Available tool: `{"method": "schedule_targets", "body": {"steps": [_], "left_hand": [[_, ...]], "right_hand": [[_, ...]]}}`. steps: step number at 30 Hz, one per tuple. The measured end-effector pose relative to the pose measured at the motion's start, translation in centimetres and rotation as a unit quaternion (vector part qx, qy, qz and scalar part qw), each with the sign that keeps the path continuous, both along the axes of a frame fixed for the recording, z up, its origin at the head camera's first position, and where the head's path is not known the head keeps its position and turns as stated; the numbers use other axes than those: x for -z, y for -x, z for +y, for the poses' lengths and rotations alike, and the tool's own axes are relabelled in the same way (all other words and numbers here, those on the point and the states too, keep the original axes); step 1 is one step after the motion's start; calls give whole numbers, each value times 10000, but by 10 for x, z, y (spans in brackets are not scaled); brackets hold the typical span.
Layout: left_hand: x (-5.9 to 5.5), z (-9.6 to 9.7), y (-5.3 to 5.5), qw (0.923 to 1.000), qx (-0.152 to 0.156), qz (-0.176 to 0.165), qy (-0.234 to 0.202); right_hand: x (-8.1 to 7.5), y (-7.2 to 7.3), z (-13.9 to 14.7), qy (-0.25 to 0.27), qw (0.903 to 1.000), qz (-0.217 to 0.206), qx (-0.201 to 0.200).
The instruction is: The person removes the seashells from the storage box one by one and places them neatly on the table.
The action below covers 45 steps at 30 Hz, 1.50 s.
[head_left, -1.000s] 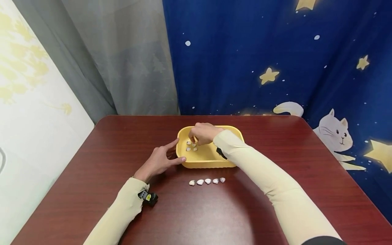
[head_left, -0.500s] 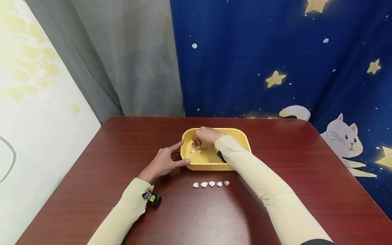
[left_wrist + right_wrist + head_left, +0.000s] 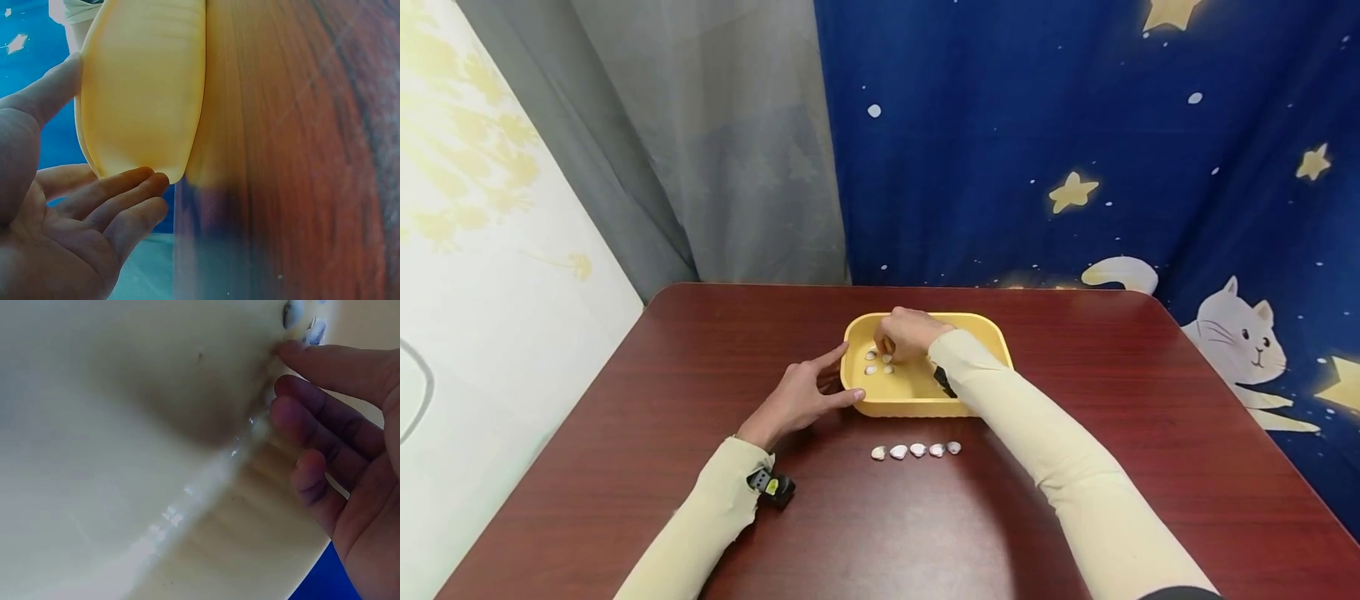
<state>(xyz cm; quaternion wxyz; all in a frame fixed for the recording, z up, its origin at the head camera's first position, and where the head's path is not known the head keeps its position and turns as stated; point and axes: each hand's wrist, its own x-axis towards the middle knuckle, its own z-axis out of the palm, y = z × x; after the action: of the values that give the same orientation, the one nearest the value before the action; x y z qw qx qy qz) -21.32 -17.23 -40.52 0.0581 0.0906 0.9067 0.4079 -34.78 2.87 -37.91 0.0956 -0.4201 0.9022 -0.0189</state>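
Observation:
A yellow tray sits toward the back of the table. My left hand spans its left end, thumb at one corner and fairly straight fingers against the outer wall, as the left wrist view shows. Inside the tray, my right hand reaches down at the left part, fingers bent, fingertips near the floor. Several small pale shells lie beside those fingertips, and some shells show by the thumb in the right wrist view. Whether a shell is between the fingertips is hidden.
Several shells lie in a row on the dark red table, just in front of the tray. Behind the table hang a grey curtain and a blue curtain. A white wall stands at the left.
My right fingertips have shifted slightly right within the tray, leaving the back-left shell more visible than half a second ago. The left hand stays against the tray. The head view has tilted slightly.

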Motion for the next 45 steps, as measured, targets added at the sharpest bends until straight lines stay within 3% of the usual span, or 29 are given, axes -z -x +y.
{"method": "schedule_targets", "body": {"steps": [8, 16, 27, 37, 45], "left_hand": [[-1, 0, -1, 10000, 18, 33, -11], [2, -2, -3, 9999, 73, 48, -115], [3, 0, -4, 9999, 19, 125, -29], [3, -2, -7, 9999, -50, 111, 45], [2, -1, -7, 10000, 13, 68, 25]], "right_hand": [[-15, -3, 8, 13, 9997, 205, -111], [-34, -12, 16, -23, 9997, 106, -241], [-53, -36, 34, 318, 9972, 462, -491], [-54, -62, 52, 548, 9944, 612, -658], [-53, -83, 67, 1010, 9875, 907, -801]]}}
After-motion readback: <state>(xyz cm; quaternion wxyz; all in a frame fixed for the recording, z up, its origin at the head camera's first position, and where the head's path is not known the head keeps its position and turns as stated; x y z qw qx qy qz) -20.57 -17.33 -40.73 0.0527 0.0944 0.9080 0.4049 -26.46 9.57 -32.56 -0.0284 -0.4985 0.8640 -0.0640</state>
